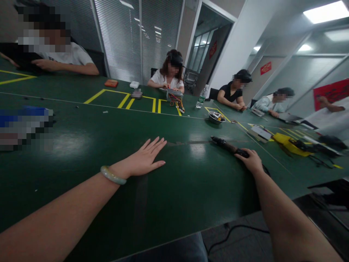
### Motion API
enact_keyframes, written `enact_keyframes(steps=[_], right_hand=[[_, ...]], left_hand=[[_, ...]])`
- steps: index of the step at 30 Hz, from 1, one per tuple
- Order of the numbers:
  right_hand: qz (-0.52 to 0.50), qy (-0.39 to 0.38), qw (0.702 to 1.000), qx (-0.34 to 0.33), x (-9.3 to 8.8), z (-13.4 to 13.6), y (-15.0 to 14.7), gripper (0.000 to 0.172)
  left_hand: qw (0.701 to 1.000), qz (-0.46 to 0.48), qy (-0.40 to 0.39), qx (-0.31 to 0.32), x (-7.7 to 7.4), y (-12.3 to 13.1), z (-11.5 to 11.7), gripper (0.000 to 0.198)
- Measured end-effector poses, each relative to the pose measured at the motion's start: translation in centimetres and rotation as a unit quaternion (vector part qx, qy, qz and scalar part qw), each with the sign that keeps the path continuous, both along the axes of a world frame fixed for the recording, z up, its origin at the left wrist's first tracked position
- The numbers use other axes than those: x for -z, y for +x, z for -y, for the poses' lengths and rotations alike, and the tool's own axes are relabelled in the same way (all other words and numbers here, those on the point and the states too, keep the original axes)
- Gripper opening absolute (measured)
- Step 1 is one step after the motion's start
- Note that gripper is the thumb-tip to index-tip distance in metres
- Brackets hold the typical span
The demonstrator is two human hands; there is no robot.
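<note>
My left hand [145,157] lies flat on the green table [174,196], palm down with fingers spread, and holds nothing. A pale green bangle [112,176] circles that wrist. On the right, my right hand [254,162] grips the rear end of a black electric screwdriver [227,146]. The screwdriver lies low over the table, its tip pointing left and away from me. Whether it rests fully on the surface I cannot tell. A dark cord shows behind my right wrist, partly hidden by the arm.
A metal bowl [216,118] of small parts and a water bottle [202,97] stand beyond the screwdriver. Across the table, a person [167,74] handles a grey box with coloured wires [175,96]. Other people sit around. A yellow item [290,145] lies at right; a cable [231,231] crosses the floor.
</note>
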State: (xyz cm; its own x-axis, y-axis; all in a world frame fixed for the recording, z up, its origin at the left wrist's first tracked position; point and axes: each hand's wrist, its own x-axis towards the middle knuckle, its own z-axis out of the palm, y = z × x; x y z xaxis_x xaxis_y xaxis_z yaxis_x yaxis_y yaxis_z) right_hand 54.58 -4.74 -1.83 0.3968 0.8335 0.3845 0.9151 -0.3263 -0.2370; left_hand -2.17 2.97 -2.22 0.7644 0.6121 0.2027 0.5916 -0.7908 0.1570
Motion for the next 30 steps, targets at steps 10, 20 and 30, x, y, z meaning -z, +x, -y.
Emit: enact_keyframes(steps=[10, 20, 30], right_hand=[[-0.041, -0.001, 0.971, -0.235, -0.7, -6.8, -22.0, 0.045], [-0.118, 0.003, 0.910, -0.398, 0.4, -8.0, -40.9, 0.078], [-0.031, -0.020, 0.929, -0.367, -3.5, -5.2, -35.0, 0.034]], left_hand=[[0.996, 0.034, 0.074, -0.020, -1.3, 0.6, 1.2, 0.086], [0.993, 0.065, 0.095, -0.033, -2.1, 0.2, 0.9, 0.091], [0.992, 0.072, 0.076, -0.069, -2.4, -0.2, 0.6, 0.071]])
